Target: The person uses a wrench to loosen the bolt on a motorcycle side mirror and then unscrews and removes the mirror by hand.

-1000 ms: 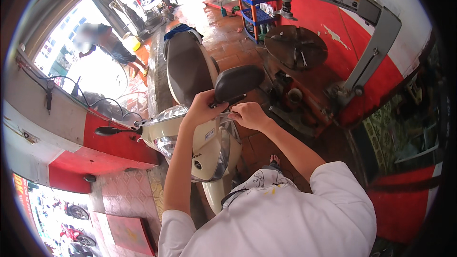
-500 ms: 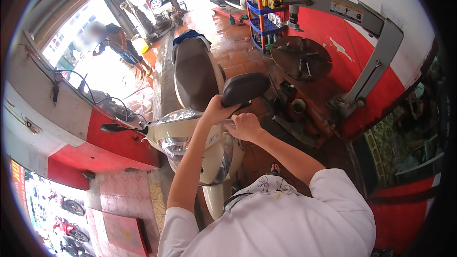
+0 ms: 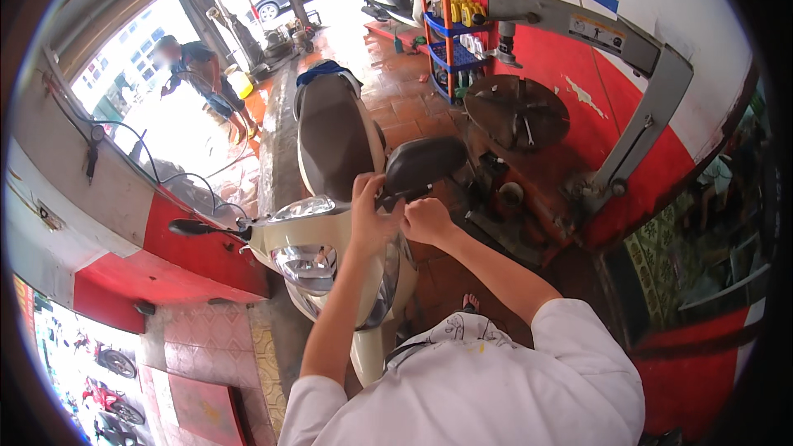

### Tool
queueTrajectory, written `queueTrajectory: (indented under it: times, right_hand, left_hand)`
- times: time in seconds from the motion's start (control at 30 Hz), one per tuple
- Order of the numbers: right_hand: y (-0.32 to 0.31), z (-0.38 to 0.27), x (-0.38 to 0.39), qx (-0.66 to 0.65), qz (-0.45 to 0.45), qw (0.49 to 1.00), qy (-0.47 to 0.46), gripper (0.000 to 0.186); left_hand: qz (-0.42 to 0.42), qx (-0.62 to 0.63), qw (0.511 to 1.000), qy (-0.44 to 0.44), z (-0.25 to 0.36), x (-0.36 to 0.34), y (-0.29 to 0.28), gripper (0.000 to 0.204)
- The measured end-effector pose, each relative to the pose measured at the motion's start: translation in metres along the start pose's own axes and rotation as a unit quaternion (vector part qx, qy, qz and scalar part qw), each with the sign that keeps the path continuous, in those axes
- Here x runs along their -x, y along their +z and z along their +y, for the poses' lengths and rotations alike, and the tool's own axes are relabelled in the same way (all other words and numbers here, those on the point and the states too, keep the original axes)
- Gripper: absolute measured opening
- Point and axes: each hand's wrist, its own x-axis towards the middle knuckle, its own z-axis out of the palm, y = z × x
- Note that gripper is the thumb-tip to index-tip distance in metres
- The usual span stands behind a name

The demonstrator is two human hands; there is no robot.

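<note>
A cream scooter (image 3: 337, 235) stands in front of me, its dark seat (image 3: 334, 136) pointing away. Its black right mirror (image 3: 425, 163) rises just beyond my hands. My left hand (image 3: 372, 216) is at the mirror's lower left edge, fingers pointing up and thumb held apart toward the right hand. Close beside it, under the mirror, my right hand (image 3: 427, 220) is closed by the handlebar end. Whatever lies inside its fingers is hidden. The black left mirror (image 3: 192, 227) sticks out on the other side.
To the right are a round metal turntable (image 3: 516, 111) and a grey machine arm (image 3: 652, 107). A blue-and-orange shelf (image 3: 453, 29) holds bottles. A low red-and-white wall (image 3: 194, 256) runs along the left. Another person (image 3: 198, 74) bends over at the back left.
My left hand has come away from its grip under the mirror, with its fingers now raised and thumb spread. My right hand stays closed nearby. The view has shifted slightly.
</note>
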Motion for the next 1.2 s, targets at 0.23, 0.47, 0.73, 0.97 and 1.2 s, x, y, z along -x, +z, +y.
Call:
queueTrajectory:
  times: [0.23, 0.47, 0.73, 0.97, 1.2]
  right_hand:
    - [-0.027, -0.013, -0.014, -0.050, -0.087, 0.995, -0.018, 0.019]
    - [-0.055, 0.013, -0.031, -0.090, -0.236, 0.964, -0.081, 0.026]
    - [-0.048, 0.020, -0.056, -0.164, -0.371, 0.913, -0.048, 0.046]
    - [-0.038, 0.030, -0.042, -0.114, -0.263, 0.949, -0.130, 0.037]
    - [-0.037, 0.058, -0.075, -0.517, -0.657, 0.528, 0.149, 0.023]
  left_hand:
    - [-0.240, -0.115, 0.962, -0.062, 0.000, 0.123, -0.006, 0.046]
    - [-0.159, -0.182, 0.970, 0.024, -0.052, 0.104, 0.067, 0.060]
    - [-0.044, -0.339, 0.940, -0.021, -0.093, 0.089, 0.124, 0.043]
    - [-0.016, -0.369, 0.926, -0.078, -0.096, 0.082, 0.154, 0.039]
    - [0.006, -0.400, 0.907, -0.133, -0.100, 0.083, 0.174, 0.035]
